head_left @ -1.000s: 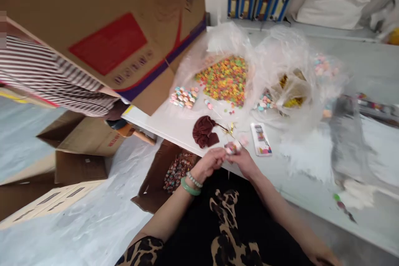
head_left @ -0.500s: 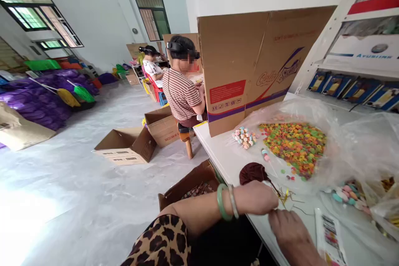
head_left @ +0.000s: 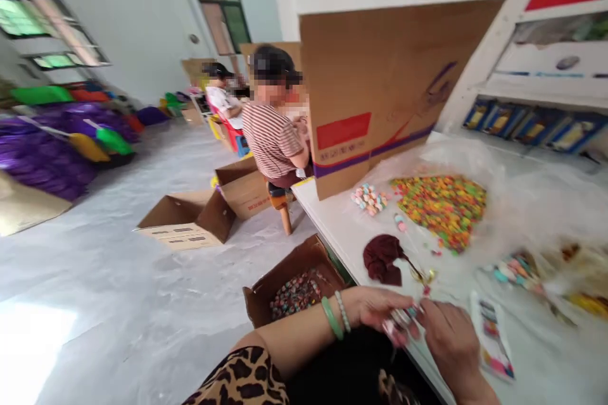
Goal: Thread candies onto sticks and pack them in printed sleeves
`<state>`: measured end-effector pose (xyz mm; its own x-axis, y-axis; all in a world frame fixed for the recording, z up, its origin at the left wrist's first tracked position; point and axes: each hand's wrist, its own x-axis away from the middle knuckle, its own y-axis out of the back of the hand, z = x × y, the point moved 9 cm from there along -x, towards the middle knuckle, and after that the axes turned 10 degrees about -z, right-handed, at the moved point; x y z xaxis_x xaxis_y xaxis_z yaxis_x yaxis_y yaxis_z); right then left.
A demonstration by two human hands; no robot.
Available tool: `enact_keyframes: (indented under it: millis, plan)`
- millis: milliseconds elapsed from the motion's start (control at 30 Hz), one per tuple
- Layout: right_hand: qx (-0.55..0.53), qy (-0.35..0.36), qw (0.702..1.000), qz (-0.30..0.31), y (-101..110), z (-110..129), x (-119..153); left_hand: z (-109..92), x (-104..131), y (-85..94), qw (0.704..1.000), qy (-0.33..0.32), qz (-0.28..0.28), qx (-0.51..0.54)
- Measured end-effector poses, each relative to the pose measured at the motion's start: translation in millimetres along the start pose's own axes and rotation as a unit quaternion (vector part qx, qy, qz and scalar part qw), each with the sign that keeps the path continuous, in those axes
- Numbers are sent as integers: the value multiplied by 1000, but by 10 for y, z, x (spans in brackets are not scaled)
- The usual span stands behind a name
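Note:
My left hand [head_left: 377,309], with a green bangle and a beaded bracelet on its wrist, is closed around a small pink-and-white wrapped candy bundle [head_left: 399,326] at the table's near edge. Pressed against the bundle's upper end are the curled fingers of my right hand [head_left: 451,335]; what they pinch is hidden and blurred. Just beyond my hands lie a dark maroon cloth [head_left: 384,258] and some gold twist ties [head_left: 424,275]. A printed white packet [head_left: 491,335] lies right of my right hand.
A plastic bag of colourful ring candies [head_left: 441,205] spreads over the table, beside pastel candies on sticks [head_left: 369,199]. An open carton [head_left: 259,304] with wrapped candies stands below the table's left edge. A cardboard panel [head_left: 389,82] rises behind. Two people sit farther back.
My hands have shifted slightly, and my left hand has turned so the candy bundle now shows in it. The view has moved a little, baring more of the carton's contents.

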<state>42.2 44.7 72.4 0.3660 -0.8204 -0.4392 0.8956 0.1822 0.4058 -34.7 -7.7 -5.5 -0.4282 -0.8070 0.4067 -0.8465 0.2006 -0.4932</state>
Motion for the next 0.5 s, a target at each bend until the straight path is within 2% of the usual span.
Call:
enact_keyframes:
  millis: [67, 100, 167, 200, 233, 267, 300, 333, 400, 467, 500]
  plan:
    - [-54, -132, 988, 56, -147, -186, 197, 23, 174, 92, 998, 6, -31, -48]
    - [-104, -213, 967, 97, -262, -294, 326, 3, 257, 147, 994, 5, -44, -101]
    - [-224, -358, 886, 193, -527, -421, 628, -51, 391, 216, 974, 7, -34, -223]
    - [-281, -414, 833, 237, -646, -428, 777, -85, 437, 233, 963, 4, -24, -268]
    - [-313, -449, 793, 268, -736, -419, 893, -117, 473, 237, 947, -5, -11, -321]
    - [-307, -462, 779, 291, -802, -417, 975, -153, 498, 247, 926, -21, -11, -378]
    - [-257, -453, 798, 303, -846, -439, 1012, -184, 517, 275, 900, -35, -28, -433]
    - [-176, -429, 830, 311, -881, -467, 1023, -197, 535, 322, 869, -40, -55, -490]
    - [35, -334, 885, 322, -935, -477, 969, -161, 597, 477, 808, -16, -113, -577]
    - [160, -249, 902, 316, -993, -410, 888, -49, 722, 734, 764, 48, -163, -622]
    - [215, -206, 899, 321, -1006, -380, 853, 6, 815, 900, 745, 85, -192, -634]
